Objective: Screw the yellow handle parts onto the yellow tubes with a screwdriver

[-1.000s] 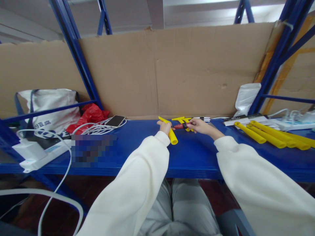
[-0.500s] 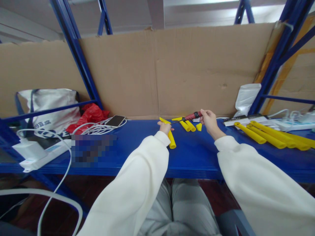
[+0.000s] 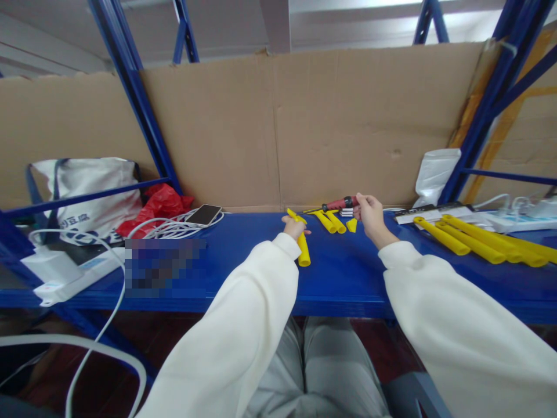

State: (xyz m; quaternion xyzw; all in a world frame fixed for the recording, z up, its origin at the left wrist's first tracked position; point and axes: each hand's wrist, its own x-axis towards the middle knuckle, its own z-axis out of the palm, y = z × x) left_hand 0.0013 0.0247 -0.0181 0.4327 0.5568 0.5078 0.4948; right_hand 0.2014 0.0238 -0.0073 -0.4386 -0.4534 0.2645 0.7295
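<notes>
My left hand (image 3: 294, 227) is closed around a yellow tube (image 3: 304, 253), which slants above the blue shelf top. In my right hand (image 3: 368, 213) is a screwdriver (image 3: 339, 204) with a red and black handle, gripped at its rear end. Its thin shaft points left and reaches the upper part of the tube, close to my left fingers; whether the tip is inside cannot be made out. Between the hands lie two more yellow tubes (image 3: 325, 222) and a small yellow piece (image 3: 352, 225).
Several long yellow tubes (image 3: 478, 241) lie at the right, before a power strip (image 3: 517, 219). At the left are a phone (image 3: 204, 215), coiled white cable (image 3: 167, 229), a red plastic bag (image 3: 161, 206) and a cloth bag (image 3: 93, 191). Cardboard (image 3: 348, 128) stands behind.
The tube in my left hand has turned slightly more upright. The screwdriver's shaft now lies nearer the tube's top end; my right hand has barely moved.
</notes>
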